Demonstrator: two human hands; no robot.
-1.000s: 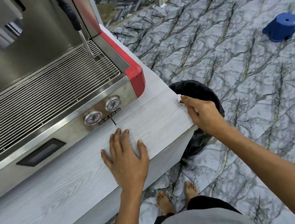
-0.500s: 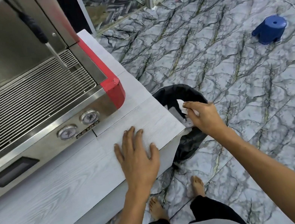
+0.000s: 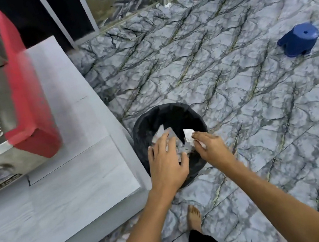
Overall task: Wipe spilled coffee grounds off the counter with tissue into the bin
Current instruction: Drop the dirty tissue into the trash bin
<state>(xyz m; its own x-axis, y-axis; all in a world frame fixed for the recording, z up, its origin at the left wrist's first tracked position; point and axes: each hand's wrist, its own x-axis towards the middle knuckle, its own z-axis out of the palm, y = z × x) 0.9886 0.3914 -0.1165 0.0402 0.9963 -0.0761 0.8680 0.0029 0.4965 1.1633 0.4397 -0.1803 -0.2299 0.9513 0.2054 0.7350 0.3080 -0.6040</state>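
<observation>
Both hands over bin (image 3: pixel 193 114), which stands on floor just beside counter (image 3: pixel 75 178) corner. Right hand (image 3: pixel 212 145) pinches white tissue (image 3: pixel 188 135) above bin mouth. Left hand (image 3: pixel 167 162) close alongside, fingers spread, gripping nothing visible. Paper scraps already inside bin. Visible counter shows no grounds, though view blurred. Judgement: wiping done; tissue drop remains.

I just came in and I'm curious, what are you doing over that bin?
A person is standing beside the counter with both hands over the black bin. The right hand pinches a white tissue, and the left hand is spread open above the bin's mouth. More paper lies inside the bin.
</observation>
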